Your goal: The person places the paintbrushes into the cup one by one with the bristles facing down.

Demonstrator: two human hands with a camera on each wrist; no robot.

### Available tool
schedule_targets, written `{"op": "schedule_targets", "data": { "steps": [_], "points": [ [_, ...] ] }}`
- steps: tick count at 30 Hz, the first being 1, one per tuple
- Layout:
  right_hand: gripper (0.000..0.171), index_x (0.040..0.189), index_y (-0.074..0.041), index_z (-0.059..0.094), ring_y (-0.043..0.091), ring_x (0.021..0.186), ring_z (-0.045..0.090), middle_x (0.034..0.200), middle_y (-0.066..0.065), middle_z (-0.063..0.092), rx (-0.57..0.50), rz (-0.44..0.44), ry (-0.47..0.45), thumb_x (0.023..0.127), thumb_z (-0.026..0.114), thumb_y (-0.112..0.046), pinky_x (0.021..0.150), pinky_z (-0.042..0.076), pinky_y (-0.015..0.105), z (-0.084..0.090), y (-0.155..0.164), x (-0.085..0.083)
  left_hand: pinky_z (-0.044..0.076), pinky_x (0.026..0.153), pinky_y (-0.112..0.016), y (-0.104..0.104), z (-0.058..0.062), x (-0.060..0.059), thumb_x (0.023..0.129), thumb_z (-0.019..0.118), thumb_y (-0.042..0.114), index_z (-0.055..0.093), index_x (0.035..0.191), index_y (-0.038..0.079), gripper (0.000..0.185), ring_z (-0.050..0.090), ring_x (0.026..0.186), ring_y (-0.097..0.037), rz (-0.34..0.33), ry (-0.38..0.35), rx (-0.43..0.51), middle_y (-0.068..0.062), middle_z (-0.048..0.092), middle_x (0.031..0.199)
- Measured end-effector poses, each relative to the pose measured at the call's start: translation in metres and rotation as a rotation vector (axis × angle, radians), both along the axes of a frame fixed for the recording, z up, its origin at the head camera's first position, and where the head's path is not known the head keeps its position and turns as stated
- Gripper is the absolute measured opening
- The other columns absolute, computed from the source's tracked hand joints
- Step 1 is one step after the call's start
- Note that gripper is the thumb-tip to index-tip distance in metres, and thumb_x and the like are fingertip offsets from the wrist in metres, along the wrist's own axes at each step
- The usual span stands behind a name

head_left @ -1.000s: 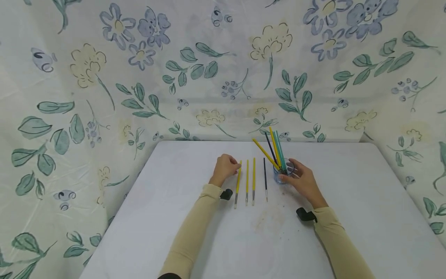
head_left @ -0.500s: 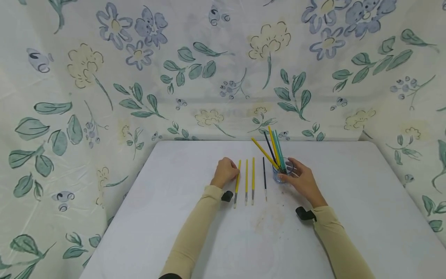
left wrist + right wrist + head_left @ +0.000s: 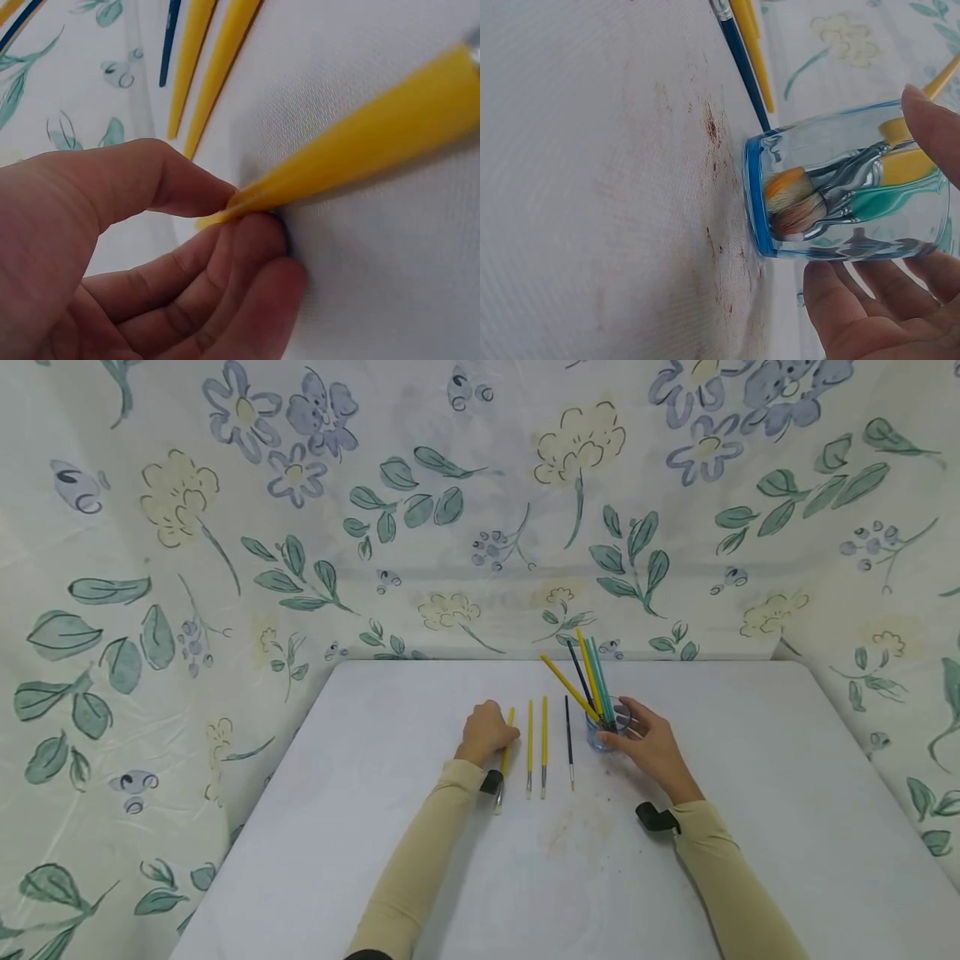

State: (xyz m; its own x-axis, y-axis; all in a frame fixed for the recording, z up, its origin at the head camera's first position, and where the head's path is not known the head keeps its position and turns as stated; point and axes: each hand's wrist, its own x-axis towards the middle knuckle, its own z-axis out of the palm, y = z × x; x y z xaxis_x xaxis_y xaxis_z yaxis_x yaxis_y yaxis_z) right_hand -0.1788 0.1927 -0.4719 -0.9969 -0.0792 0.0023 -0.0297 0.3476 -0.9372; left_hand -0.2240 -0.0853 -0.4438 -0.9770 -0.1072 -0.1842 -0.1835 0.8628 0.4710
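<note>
Four brushes lie in a row on the table (image 3: pixel 420 877) just left of the glass (image 3: pixel 609 731), and I have my left hand (image 3: pixel 486 732) on the outermost one. That yellow brush (image 3: pixel 503 762) is pinched at its handle tip between thumb and fingers (image 3: pixel 225 255); its bristle end is partly hidden behind my wrist strap. Two more yellow brushes (image 3: pixel 536 747) and a dark blue brush (image 3: pixel 569 742) sit between it and the glass, untouched. My right hand (image 3: pixel 651 745) curls round the glass with thumb and fingers (image 3: pixel 855 311) on its wall. Bristles press against the base of the glass, blurred through it; I cannot count the brushes inside. Reddish specks mark the table beside the glass.
</note>
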Motion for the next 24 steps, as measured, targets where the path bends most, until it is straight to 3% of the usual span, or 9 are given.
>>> {"op": "schedule_targets", "data": {
  "steps": [5, 8, 14, 19, 24],
  "points": [
    [0.09, 0.161, -0.008, 0.033, 0.045, 0.15, 0.041, 0.16, 0.024, 0.044, 0.001, -0.004, -0.005, 0.089, 0.082, -0.03, 0.119, 0.043, 0.049, 0.0, 0.0, -0.001, 0.044, 0.049, -0.024, -0.001, 0.001, 0.004, 0.086, 0.079, 0.023, 0.058, 0.087, 0.004, 0.028, 0.055, 0.058, -0.017, -0.012, 0.002, -0.016, -0.006, 0.058, 0.074],
    [0.09, 0.161, -0.008, 0.033, 0.044, 0.15, 0.041, 0.16, 0.023, 0.044, 0.006, -0.005, -0.01, 0.089, 0.082, -0.031, 0.119, 0.043, 0.049, 0.001, -0.001, -0.001, 0.044, 0.049, -0.023, -0.005, 0.0, 0.005, 0.086, 0.079, 0.024, 0.063, 0.082, 0.004, 0.026, 0.055, 0.056, -0.015, -0.029, -0.007, 0.035, -0.004, 0.059, 0.066],
    [0.09, 0.161, -0.008, 0.032, 0.044, 0.151, 0.041, 0.16, 0.023, 0.044, 0.004, -0.001, -0.017, 0.089, 0.082, -0.03, 0.12, 0.043, 0.049, 0.0, -0.001, 0.0, 0.052, 0.055, -0.021, -0.022, 0.002, 0.008, 0.089, 0.074, 0.022, 0.075, 0.088, 0.002, 0.02, 0.064, 0.06, -0.013, -0.041, -0.027, 0.272, -0.005, 0.071, 0.069],
    [0.091, 0.162, -0.01, 0.031, 0.044, 0.151, 0.04, 0.16, 0.024, 0.043, 0.004, -0.005, -0.018, 0.089, 0.082, -0.031, 0.12, 0.042, 0.049, 0.0, -0.001, -0.001, 0.063, 0.063, -0.024, -0.032, 0.014, 0.005, 0.088, 0.069, 0.015, 0.074, 0.1, -0.003, 0.023, 0.072, 0.066, -0.013, -0.018, -0.028, 0.571, -0.012, 0.076, 0.084],
    [0.091, 0.162, -0.01, 0.031, 0.043, 0.151, 0.041, 0.161, 0.022, 0.044, 0.008, -0.012, -0.03, 0.089, 0.082, -0.03, 0.12, 0.043, 0.049, 0.0, -0.001, -0.001, 0.064, 0.066, -0.023, -0.035, 0.022, 0.003, 0.088, 0.067, 0.013, 0.072, 0.105, -0.003, 0.024, 0.073, 0.069, -0.012, 0.031, -0.036, 0.757, -0.012, 0.076, 0.091]
  ]
}}
